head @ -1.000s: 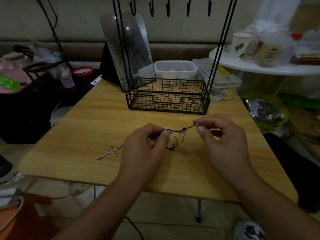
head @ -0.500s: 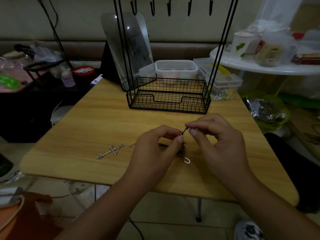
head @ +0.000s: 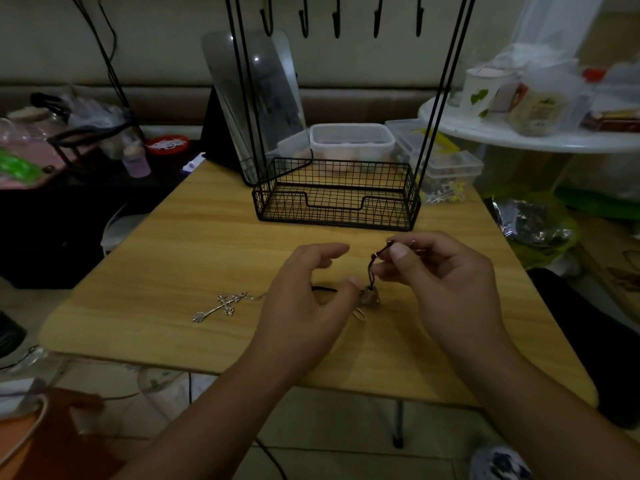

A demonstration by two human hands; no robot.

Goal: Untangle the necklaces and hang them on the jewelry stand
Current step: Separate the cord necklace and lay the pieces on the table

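Note:
My right hand (head: 440,282) pinches the dark cord of a necklace (head: 373,268) between thumb and fingers, just above the wooden table (head: 180,258). Its small pendant (head: 370,296) hangs down to the tabletop, with a metal ring (head: 359,313) beside it. My left hand (head: 304,299) hovers to the left of the cord with loosely curved fingers, holding nothing. A silver cross pendant (head: 219,307) on a thin chain lies flat on the table to the left. The black wire jewelry stand (head: 337,199) with its basket base stands behind; its hooks (head: 337,19) hang bare at the top.
A tilted mirror (head: 256,98) leans behind the stand. Clear plastic containers (head: 351,140) sit at the table's back edge. A white round table (head: 519,133) with cups and jars is at the right, and a cluttered dark surface (head: 69,188) at the left.
My left hand has let go of the cord and opened. My right hand has lifted the cord end slightly up and to the right, so the pendant now dangles.

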